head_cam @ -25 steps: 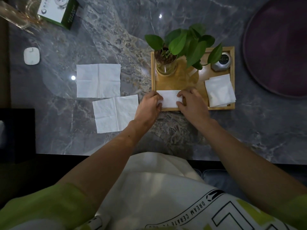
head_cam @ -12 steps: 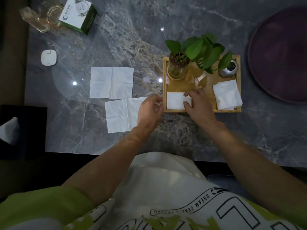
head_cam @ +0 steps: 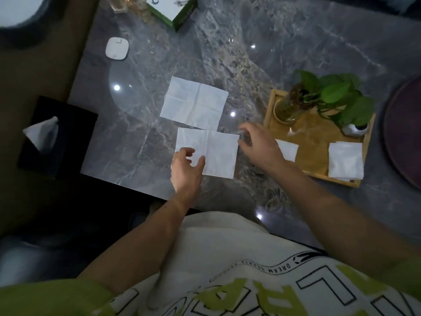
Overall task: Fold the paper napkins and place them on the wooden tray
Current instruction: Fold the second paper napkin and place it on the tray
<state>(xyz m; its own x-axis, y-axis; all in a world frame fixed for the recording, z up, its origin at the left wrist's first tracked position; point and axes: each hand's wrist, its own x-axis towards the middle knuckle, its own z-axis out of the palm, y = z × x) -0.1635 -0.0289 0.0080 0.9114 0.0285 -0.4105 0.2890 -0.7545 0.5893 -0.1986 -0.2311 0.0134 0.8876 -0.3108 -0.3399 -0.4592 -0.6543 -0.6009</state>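
Closest to the person, the left hand (head_cam: 185, 171) sits at the 6 o'clock corner of a flat, unfolded white paper napkin (head_cam: 213, 153) on the shiny grey marble surface (head_cam: 227, 65). Its fingers (head_cam: 190, 152) are curled and loose, with the thumb lying on the napkin, but they are not pinching it yet. At the napkin's 3 o'clock edge is the right hand (head_cam: 259, 145). Its fingers are spread out and hold nothing; they float just beside the paper.

At 12 o'clock from this napkin lies a second flat white paper napkin (head_cam: 194, 103), almost touching it.

Off at 3 o'clock is the light wooden tray (head_cam: 270, 103). A small folded white napkin (head_cam: 287, 149) lies on it, partly hidden behind the right hand. A bigger pile of folded white napkins (head_cam: 345, 161) lies further along the tray. A green leafy plant in a glass jar (head_cam: 293, 106) and a small silver pot (head_cam: 355, 129) stand at the tray's far side.

So two napkins are still waiting to be folded, and I think the near one is next.

What could go wrong? The paper is thin and soft, and the surface looks slippery. If only one corner is lifted, the napkin may slide or crumple and the fold will come out crooked. Pulling it sideways could also drag the second napkin along. When it is carried to the tray, a careless hand could bump the glass jar.
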